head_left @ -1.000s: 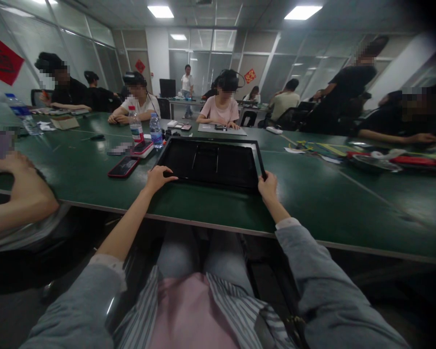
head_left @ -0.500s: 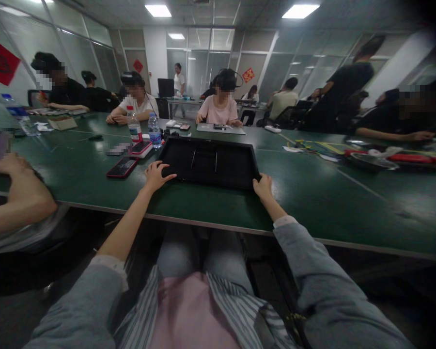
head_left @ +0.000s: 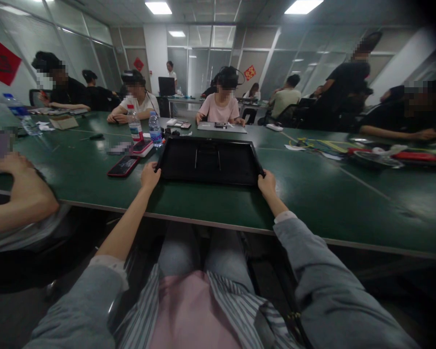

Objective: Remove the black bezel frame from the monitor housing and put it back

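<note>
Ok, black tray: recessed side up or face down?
Recessed side up: the black tray shows its inside, framed by a raised rim, between the left hand and right hand.

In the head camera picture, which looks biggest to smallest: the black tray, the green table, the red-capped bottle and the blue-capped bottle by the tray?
1. Green table
2. Black tray
3. Red-capped bottle and blue-capped bottle: too alike to rank.
</note>
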The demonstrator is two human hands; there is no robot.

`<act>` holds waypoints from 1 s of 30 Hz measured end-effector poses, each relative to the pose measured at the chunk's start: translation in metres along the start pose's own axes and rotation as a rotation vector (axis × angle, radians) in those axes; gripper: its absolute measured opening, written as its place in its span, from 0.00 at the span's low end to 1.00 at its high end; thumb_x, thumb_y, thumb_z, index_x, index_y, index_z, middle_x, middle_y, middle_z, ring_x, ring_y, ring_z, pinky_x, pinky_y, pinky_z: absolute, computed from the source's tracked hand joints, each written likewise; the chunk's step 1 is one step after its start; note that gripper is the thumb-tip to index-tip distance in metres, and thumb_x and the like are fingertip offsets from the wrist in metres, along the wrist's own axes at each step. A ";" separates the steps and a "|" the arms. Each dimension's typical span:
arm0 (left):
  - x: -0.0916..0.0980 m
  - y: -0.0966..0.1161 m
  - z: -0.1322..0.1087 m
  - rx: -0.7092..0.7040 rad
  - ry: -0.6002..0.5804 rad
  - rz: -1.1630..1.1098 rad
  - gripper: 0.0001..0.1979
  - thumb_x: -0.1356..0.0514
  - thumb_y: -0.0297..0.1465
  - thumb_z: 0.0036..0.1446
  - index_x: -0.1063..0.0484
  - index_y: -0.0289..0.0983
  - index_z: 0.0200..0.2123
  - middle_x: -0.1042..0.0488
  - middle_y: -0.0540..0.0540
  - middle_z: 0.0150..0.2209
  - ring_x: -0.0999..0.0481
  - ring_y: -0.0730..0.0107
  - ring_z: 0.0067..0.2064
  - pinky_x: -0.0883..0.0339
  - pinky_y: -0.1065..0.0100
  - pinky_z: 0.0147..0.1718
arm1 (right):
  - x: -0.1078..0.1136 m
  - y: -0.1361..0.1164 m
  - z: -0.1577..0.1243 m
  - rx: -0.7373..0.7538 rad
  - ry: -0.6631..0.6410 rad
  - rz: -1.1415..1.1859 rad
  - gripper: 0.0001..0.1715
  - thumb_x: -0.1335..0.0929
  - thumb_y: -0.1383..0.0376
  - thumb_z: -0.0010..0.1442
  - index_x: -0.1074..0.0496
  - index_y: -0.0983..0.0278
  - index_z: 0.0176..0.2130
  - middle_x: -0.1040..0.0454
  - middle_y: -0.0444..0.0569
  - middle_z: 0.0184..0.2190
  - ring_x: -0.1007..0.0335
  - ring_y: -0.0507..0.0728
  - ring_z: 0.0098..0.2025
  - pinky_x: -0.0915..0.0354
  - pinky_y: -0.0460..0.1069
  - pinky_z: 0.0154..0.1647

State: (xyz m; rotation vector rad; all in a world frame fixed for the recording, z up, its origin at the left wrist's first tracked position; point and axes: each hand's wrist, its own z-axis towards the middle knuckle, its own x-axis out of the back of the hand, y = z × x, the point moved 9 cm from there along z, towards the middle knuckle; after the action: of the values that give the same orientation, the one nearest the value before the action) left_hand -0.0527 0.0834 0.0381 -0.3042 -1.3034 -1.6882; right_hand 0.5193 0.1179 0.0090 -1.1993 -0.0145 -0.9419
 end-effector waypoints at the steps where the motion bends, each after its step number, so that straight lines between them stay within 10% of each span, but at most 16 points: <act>1: 0.000 0.000 0.000 0.000 0.000 0.006 0.22 0.39 0.31 0.60 0.27 0.35 0.58 0.23 0.35 0.53 0.25 0.51 0.58 0.34 0.55 0.58 | 0.000 0.002 0.002 -0.007 0.005 0.005 0.20 0.34 0.66 0.57 0.26 0.65 0.49 0.26 0.59 0.48 0.33 0.65 0.58 0.43 0.64 0.66; 30: -0.008 -0.002 0.002 0.015 -0.030 0.072 0.19 0.44 0.38 0.64 0.22 0.37 0.53 0.20 0.32 0.50 0.23 0.42 0.54 0.33 0.49 0.53 | 0.002 0.008 0.003 -0.036 0.018 -0.036 0.22 0.36 0.67 0.58 0.27 0.67 0.52 0.24 0.61 0.50 0.29 0.65 0.55 0.39 0.63 0.63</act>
State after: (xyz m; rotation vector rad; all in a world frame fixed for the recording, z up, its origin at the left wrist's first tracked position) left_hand -0.0509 0.0889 0.0318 -0.3645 -1.3114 -1.6183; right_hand 0.5271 0.1200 0.0049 -1.2273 -0.0049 -0.9884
